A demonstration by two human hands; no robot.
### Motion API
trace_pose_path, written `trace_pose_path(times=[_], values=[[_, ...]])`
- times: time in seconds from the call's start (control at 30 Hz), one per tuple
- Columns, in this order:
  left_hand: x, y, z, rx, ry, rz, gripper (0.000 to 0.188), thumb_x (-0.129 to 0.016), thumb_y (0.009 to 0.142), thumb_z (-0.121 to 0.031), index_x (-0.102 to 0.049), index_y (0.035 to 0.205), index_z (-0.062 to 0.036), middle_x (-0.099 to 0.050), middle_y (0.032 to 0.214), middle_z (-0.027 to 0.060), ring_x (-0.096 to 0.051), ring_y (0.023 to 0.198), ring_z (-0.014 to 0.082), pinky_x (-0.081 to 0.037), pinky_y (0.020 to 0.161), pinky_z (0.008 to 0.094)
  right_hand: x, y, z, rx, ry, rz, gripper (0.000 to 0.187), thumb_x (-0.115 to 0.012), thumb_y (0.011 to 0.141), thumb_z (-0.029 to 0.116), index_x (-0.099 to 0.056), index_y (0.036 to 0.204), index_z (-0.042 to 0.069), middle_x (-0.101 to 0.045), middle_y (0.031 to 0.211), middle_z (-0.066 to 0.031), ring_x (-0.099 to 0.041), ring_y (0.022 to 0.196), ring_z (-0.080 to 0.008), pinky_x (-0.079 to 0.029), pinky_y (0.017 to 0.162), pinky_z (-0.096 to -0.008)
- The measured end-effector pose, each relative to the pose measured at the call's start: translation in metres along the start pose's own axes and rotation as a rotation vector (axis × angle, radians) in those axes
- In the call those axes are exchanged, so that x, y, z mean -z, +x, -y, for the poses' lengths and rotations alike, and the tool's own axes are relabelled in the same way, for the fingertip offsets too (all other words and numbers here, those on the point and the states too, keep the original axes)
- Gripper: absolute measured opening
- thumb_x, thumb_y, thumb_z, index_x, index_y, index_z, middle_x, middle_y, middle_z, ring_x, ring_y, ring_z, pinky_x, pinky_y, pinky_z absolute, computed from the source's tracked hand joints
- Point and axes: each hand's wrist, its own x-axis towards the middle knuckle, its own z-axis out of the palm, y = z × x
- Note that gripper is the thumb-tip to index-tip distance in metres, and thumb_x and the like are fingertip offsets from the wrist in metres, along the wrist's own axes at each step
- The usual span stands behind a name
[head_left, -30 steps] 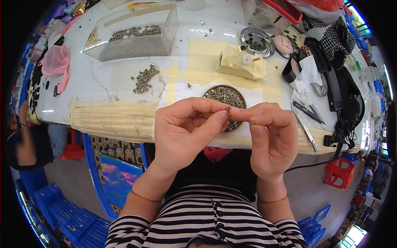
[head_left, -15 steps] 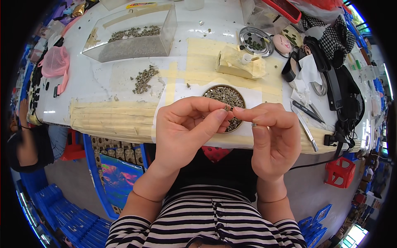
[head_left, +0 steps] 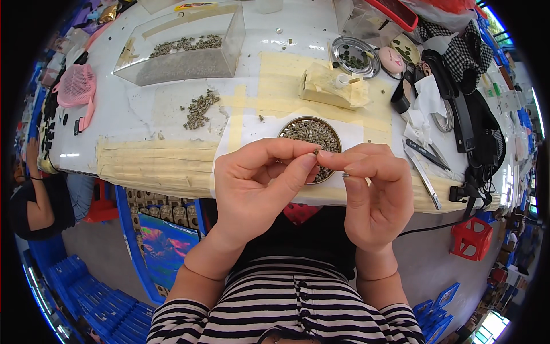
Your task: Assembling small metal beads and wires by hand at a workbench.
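Observation:
Just above the near rim of a round tin (head_left: 339, 137) full of small metal parts (head_left: 309, 131), my two hands meet at the fingertips. My left hand (head_left: 252, 183) is closed in a pinch of thumb and forefinger on a tiny metal part (head_left: 316, 152), mostly covered by the fingers. The tip of my right forefinger presses against that same part. Between the thumb and another finger of my right hand (head_left: 378, 195), a second tiny silvery part (head_left: 346, 174) sticks out. Both parts are too small to tell their exact kind.
Loose metal parts (head_left: 200, 109) lie in a pile left of the tin, before a clear box (head_left: 172, 71) holding more. A taped block (head_left: 332, 87) stands behind the tin. Tweezers (head_left: 423, 178) lie at right, below a dish of dark pieces (head_left: 356, 59). A person sits far left.
My hands have shifted very slightly, the right one a little to the left. Both keep their pinch. The person at far left has moved an arm.

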Motion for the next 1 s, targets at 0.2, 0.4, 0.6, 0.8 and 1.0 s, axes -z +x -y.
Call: trace_pose_path(times=[0.2,0.4,0.6,0.8,1.0], values=[[-0.0011,0.0003,0.0002,-0.045,0.057,0.003,0.015,-0.061,0.086,0.005,-0.063,0.1,0.0081,-0.066,0.087,0.0096,-0.063,0.08,0.011,-0.053,0.073,0.023,0.001,-0.002,0.0064,-0.142,0.112,0.04,0.006,-0.05,0.092,0.003,-0.045,0.095,0.001,-0.066,0.09,-0.0193,-0.058,0.084,-0.02,-0.045,0.078,-0.0311],[-0.001,0.0,0.0005,-0.049,0.047,0.0,0.014,-0.061,0.085,0.005,-0.063,0.099,0.0084,-0.066,0.087,0.0099,-0.063,0.079,0.0109,-0.053,0.073,0.0231,-0.0001,-0.0027,0.0069,-0.196,0.199,0.01,0.006,-0.049,0.093,0.004,-0.045,0.095,0.001,-0.065,0.089,-0.0191,-0.059,0.084,-0.0196,-0.046,0.078,-0.0303],[-0.0027,-0.0002,-0.0021,-0.055,0.069,-0.016,0.014,-0.061,0.085,0.006,-0.063,0.098,0.0085,-0.066,0.086,0.0103,-0.063,0.078,0.0109,-0.053,0.072,0.0227,0.0038,-0.0023,0.004,-0.125,0.147,0.032,0.005,-0.049,0.093,0.004,-0.044,0.096,0.002,-0.065,0.089,-0.0187,-0.059,0.083,-0.0199,-0.047,0.078,-0.0305],[-0.0024,-0.0008,0.0005,-0.076,0.094,-0.024,0.015,-0.062,0.084,0.006,-0.064,0.098,0.0084,-0.066,0.086,0.0102,-0.063,0.078,0.0107,-0.052,0.071,0.0219,0.0047,-0.0024,0.0023,-0.093,0.07,0.07,0.005,-0.048,0.093,0.003,-0.044,0.096,0.001,-0.064,0.088,-0.0182,-0.059,0.083,-0.0203,-0.047,0.078,-0.031],[-0.0007,-0.0008,0.0015,-0.121,0.143,-0.017,0.016,-0.062,0.083,0.006,-0.065,0.098,0.0076,-0.066,0.087,0.0095,-0.063,0.077,0.0107,-0.051,0.07,0.0217,0.0014,-0.0036,0.0043,-0.118,0.119,0.048,0.005,-0.048,0.093,0.001,-0.044,0.096,0.0,-0.064,0.091,-0.0196,-0.06,0.084,-0.022,-0.048,0.079,-0.0323]])
